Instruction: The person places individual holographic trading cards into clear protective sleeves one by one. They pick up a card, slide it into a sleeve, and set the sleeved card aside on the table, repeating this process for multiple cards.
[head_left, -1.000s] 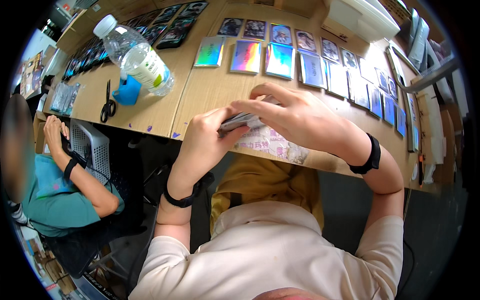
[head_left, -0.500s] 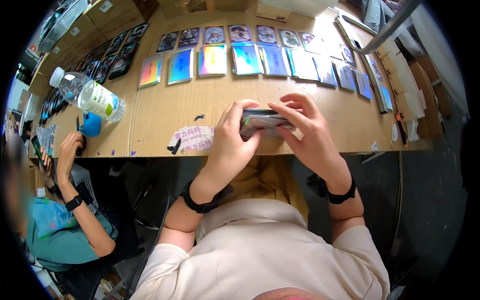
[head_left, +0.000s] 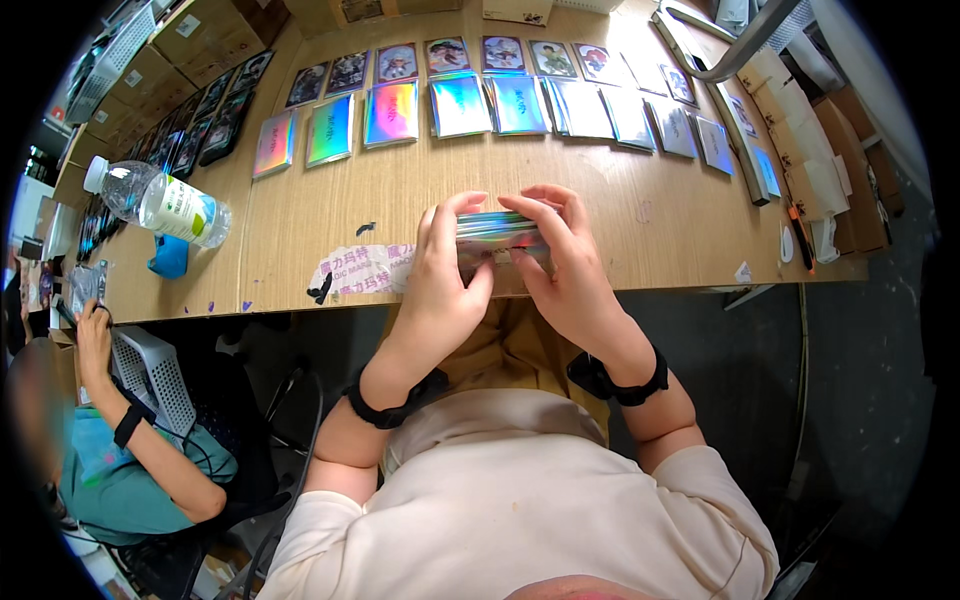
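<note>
Between my two hands, over the table's near edge, is a stack of shiny holographic cards. My left hand grips its left end, thumb below and fingers along the far side. At the other end, my right hand holds it the same way. Farther back lies a curved row of holographic card stacks, silver and rainbow-coloured. Behind those runs a row of picture cards. A printed paper sheet lies just left of my left hand.
A clear bottle lies tilted at the left, by a blue object. Dark cards fill the far left. A metal-framed lamp arm and an orange-handled cutter are at the right. A co-worker's hand is at left.
The stack in my hands has tipped from a dark, plastic-like side to its shiny layered edges. My hands moved slightly left in view. The co-worker's hand lowered and moved left.
</note>
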